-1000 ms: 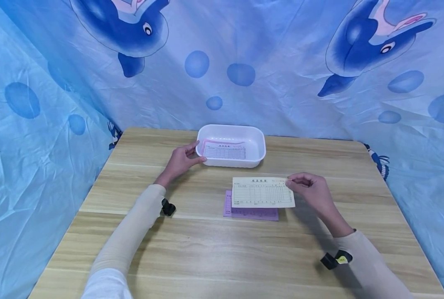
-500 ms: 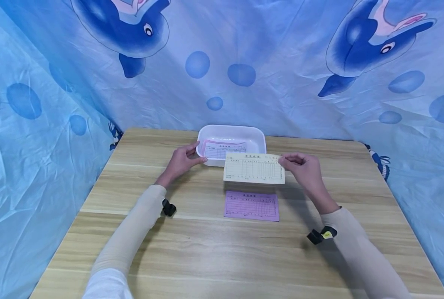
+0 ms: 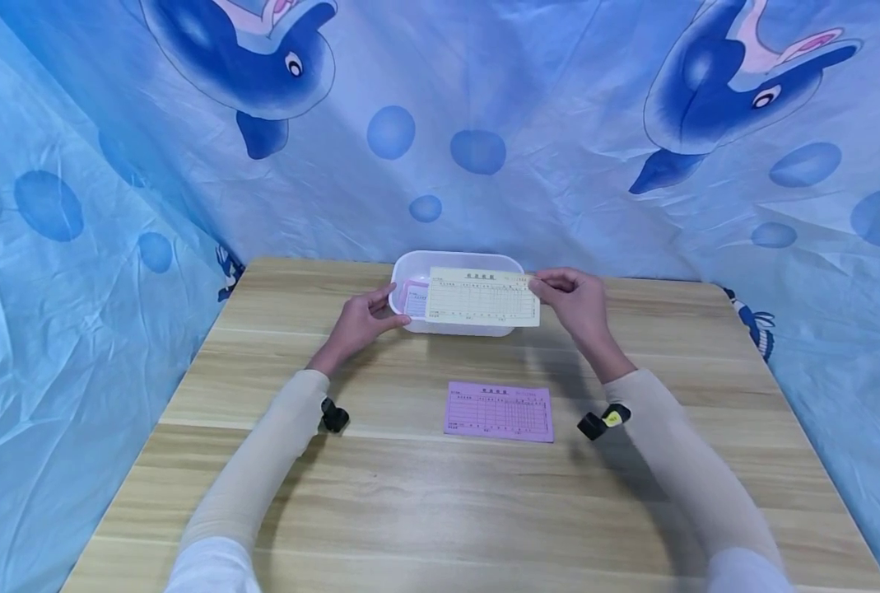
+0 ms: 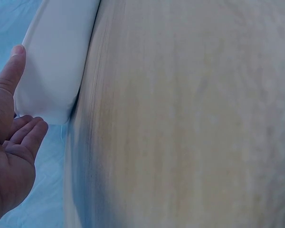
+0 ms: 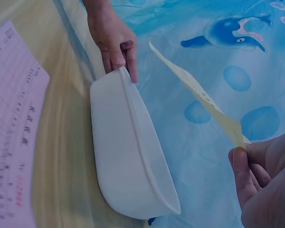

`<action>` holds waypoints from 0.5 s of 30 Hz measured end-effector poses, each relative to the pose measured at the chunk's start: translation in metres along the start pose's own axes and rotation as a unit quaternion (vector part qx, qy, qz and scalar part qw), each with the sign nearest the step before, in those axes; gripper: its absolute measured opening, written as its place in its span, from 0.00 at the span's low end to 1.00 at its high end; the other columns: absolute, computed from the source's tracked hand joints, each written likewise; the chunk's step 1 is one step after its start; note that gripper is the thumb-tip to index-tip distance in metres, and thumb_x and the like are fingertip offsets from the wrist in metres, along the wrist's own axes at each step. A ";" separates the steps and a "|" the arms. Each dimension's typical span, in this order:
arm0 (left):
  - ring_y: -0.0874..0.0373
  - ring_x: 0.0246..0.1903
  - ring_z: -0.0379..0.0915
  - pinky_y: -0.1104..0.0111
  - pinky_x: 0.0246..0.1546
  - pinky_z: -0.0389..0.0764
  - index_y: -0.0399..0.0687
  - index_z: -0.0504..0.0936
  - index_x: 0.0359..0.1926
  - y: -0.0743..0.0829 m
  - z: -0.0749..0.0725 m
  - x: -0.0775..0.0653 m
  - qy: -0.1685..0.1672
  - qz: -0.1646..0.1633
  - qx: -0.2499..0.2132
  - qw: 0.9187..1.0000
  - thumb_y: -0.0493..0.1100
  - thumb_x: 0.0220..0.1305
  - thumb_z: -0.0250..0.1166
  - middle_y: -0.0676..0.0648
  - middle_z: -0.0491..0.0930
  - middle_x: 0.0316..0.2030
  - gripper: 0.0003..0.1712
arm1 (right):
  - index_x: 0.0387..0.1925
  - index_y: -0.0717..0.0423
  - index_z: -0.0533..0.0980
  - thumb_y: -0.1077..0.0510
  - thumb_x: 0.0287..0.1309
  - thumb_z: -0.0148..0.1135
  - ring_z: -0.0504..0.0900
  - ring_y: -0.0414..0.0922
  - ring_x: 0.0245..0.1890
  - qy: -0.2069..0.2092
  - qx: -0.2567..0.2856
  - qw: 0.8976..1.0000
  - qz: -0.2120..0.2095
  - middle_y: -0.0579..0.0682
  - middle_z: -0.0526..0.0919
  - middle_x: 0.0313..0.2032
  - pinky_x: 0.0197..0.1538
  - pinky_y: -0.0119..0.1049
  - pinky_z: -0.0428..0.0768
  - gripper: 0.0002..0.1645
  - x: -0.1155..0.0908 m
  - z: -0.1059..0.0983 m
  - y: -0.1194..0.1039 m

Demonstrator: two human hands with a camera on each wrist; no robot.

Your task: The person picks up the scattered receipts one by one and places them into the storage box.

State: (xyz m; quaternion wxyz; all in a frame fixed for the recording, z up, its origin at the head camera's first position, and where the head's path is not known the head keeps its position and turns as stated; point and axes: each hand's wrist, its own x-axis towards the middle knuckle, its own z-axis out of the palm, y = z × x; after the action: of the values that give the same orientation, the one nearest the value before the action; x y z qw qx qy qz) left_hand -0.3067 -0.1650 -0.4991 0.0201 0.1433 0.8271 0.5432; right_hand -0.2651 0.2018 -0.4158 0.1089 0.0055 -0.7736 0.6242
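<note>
My right hand point(image 3: 576, 305) pinches a pale yellow printed form slip point(image 3: 482, 298) by its right end. In the head view the slip overlaps most of the white plastic tub point(image 3: 454, 329); the right wrist view shows the slip point(image 5: 199, 92) raised above the rim. With the thumb at the near rim and the fingers round the left end, my left hand point(image 3: 358, 324) grips the tub. Inside it lie printed slips point(image 3: 416, 301), pinkish and white, largely hidden behind the yellow one. A purple form slip point(image 3: 499, 412) lies flat on the table in front of the tub.
The tub stands near the back edge of a wood-grain table point(image 3: 380, 511). Behind and to the sides hangs a blue curtain point(image 3: 558, 206) with dolphins printed on it.
My right hand has carried the yellow slip away from me and left, from over the purple slip to over the tub. The purple slip is now uncovered. My left hand stays on the tub.
</note>
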 end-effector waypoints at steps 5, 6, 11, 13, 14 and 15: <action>0.45 0.68 0.70 0.66 0.62 0.80 0.42 0.66 0.75 0.000 0.001 0.001 -0.003 0.000 -0.003 1.000 0.50 0.58 0.78 0.38 0.65 0.73 0.49 | 0.44 0.68 0.85 0.62 0.59 0.75 0.87 0.36 0.33 0.003 0.018 1.000 -0.009 0.46 0.90 0.33 0.42 0.33 0.90 0.14 0.015 0.013 -0.002; 0.45 0.68 0.70 0.66 0.63 0.79 0.42 0.66 0.75 0.000 0.000 0.001 -0.004 0.001 -0.003 1.000 0.49 0.58 0.78 0.38 0.65 0.73 0.48 | 0.44 0.68 0.85 0.62 0.59 0.75 0.87 0.35 0.32 0.003 0.019 1.000 -0.011 0.46 0.90 0.33 0.43 0.34 0.90 0.14 0.018 0.015 -0.002; 0.45 0.69 0.68 0.62 0.65 0.77 0.44 0.65 0.75 -0.001 0.000 0.001 -0.005 0.000 -0.008 1.000 0.47 0.59 0.77 0.38 0.64 0.74 0.47 | 0.45 0.68 0.85 0.62 0.60 0.74 0.87 0.35 0.32 -0.006 0.012 1.000 -0.008 0.47 0.89 0.32 0.42 0.35 0.91 0.14 0.029 0.029 0.000; 0.45 0.69 0.69 0.62 0.65 0.77 0.44 0.65 0.75 -0.001 0.000 0.001 -0.004 0.001 -0.006 1.000 0.47 0.59 0.78 0.38 0.64 0.74 0.47 | 0.45 0.68 0.85 0.62 0.60 0.74 0.87 0.35 0.32 -0.008 0.005 1.000 -0.004 0.50 0.90 0.34 0.41 0.33 0.90 0.14 0.032 0.036 0.003; 0.45 0.69 0.69 0.63 0.65 0.78 0.44 0.66 0.75 -0.001 0.000 0.001 -0.003 0.002 -0.005 1.000 0.47 0.59 0.78 0.38 0.64 0.73 0.47 | 0.45 0.68 0.85 0.62 0.61 0.73 0.87 0.35 0.32 -0.007 0.002 1.000 -0.002 0.53 0.90 0.35 0.41 0.32 0.90 0.14 0.034 0.039 0.004; 0.45 0.68 0.69 0.63 0.65 0.78 0.44 0.66 0.75 -0.001 0.000 0.002 -0.002 0.003 -0.001 1.000 0.48 0.59 0.78 0.38 0.65 0.73 0.47 | 0.45 0.68 0.85 0.62 0.61 0.73 0.87 0.35 0.32 -0.007 -0.002 1.000 -0.001 0.55 0.90 0.37 0.41 0.31 0.90 0.14 0.035 0.042 0.006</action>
State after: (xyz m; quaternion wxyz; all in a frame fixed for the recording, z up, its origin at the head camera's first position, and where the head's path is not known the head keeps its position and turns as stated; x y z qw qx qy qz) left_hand -0.3085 -0.1654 -0.5002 0.0206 0.1470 0.8260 0.5437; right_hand -0.3071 0.1673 -0.4234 0.1040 0.0103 -0.7759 0.6222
